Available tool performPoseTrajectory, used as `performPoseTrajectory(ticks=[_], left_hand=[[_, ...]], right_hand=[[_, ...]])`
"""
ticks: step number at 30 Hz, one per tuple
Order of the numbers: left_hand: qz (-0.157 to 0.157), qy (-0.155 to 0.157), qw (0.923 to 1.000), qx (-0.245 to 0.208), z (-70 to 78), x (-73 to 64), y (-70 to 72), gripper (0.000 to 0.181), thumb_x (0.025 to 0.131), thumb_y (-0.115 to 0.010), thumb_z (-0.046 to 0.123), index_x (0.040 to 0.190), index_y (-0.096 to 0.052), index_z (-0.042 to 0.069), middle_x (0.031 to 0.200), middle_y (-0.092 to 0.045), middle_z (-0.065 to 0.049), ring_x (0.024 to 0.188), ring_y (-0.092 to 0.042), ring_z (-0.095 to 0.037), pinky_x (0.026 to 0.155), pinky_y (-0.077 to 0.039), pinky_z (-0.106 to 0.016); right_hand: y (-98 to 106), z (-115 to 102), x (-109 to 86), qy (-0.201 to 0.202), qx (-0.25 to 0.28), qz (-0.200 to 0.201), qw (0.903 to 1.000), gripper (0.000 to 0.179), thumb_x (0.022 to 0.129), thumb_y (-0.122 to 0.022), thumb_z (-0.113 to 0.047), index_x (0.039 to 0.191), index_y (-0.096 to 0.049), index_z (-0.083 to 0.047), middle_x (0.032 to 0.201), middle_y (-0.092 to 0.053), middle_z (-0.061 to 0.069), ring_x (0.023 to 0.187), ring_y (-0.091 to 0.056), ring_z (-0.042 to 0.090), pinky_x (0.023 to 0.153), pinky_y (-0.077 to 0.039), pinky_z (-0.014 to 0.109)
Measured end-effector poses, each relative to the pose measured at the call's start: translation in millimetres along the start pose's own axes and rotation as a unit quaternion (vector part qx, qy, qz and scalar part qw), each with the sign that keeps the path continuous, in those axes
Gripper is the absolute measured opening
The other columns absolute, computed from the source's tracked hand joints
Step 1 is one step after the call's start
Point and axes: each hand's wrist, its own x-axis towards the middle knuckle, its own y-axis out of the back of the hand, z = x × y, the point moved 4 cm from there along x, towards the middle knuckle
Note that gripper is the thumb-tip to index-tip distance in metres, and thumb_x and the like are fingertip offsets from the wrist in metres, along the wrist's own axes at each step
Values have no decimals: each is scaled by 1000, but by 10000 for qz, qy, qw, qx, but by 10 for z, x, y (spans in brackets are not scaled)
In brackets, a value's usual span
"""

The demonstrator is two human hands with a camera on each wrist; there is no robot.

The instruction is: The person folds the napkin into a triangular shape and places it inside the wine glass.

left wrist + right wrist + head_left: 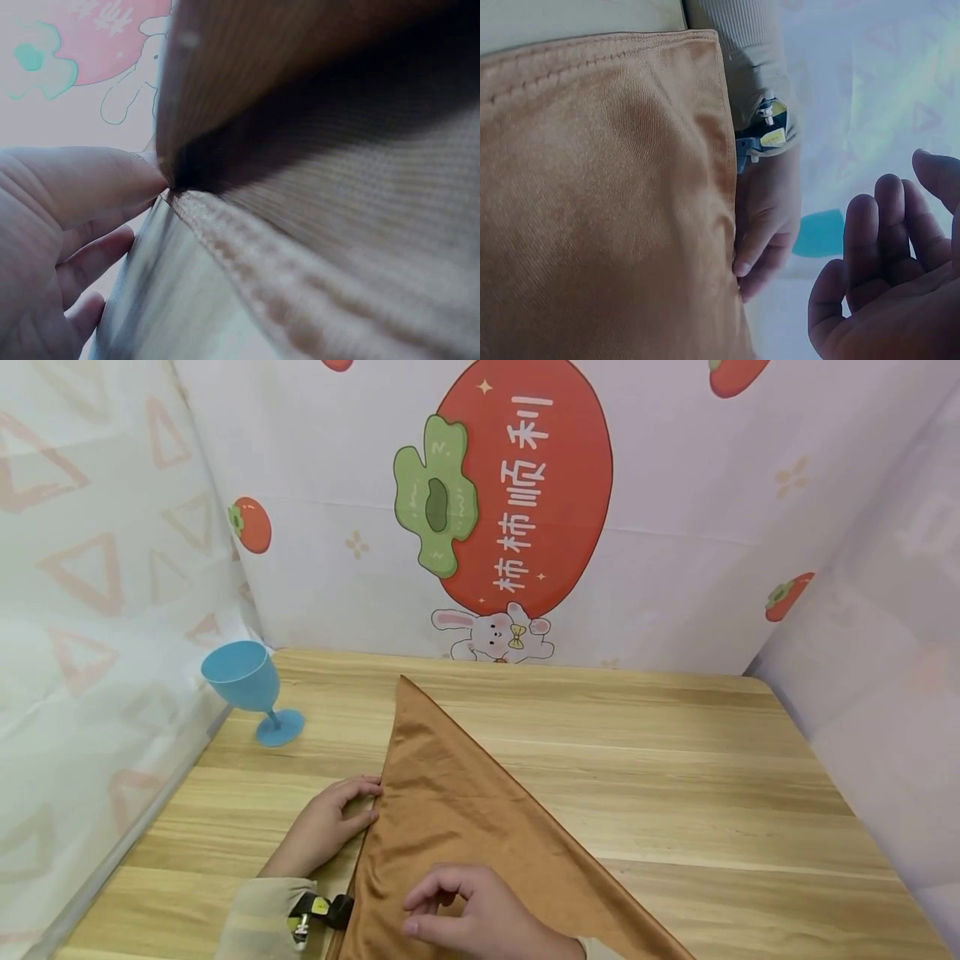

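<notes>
A brown satin-like cloth (450, 810) lies folded into a triangle, its pointed tip towards the back of the table. At its left edge is my left hand (330, 822), fingertips and thumb touching the fabric. In the left wrist view the thumb (112, 180) meets the cloth's edge, where the fabric layers (360, 165) gape apart. My right hand (483, 914) hovers above the lower part of the cloth with loosely curved fingers and nothing in them. The right wrist view shows the right hand's fingers (892, 232) spread apart from the cloth, its stitched hem (592, 56) visible.
A blue goblet (243, 681) stands at the back left of the wooden table (675, 777). Printed curtains (675, 510) close off the back and both sides. A black strap device (330, 908) sits on the left wrist, beside the cloth.
</notes>
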Motion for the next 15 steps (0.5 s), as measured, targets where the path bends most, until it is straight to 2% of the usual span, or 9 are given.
performPoseTrajectory(ticks=[9, 15], left_hand=[[-58, 104, 9999, -35, 0, -2, -1, 26, 89, -76, 10, 115, -70, 13, 133, -63, -7, 130, -53, -36, 107, -38, -57], [-22, 65, 10000, -31, 10, 1, 18, 25, 90, -76, 12, 114, -71, 14, 133, -63, -7, 129, -53, -36, 106, -39, -57]], right_hand=[[27, -3, -38, 33, 10, 15, 10000, 17, 95, -71, -17, 104, -73, -2, 96, -74, 12, 87, -60, -1, 82, -51, 27], [45, 2, -76, -15, 9, 109, 9999, 17, 94, -71, -16, 103, -74, -2, 97, -73, 14, 85, -59, -1, 78, -51, 23]])
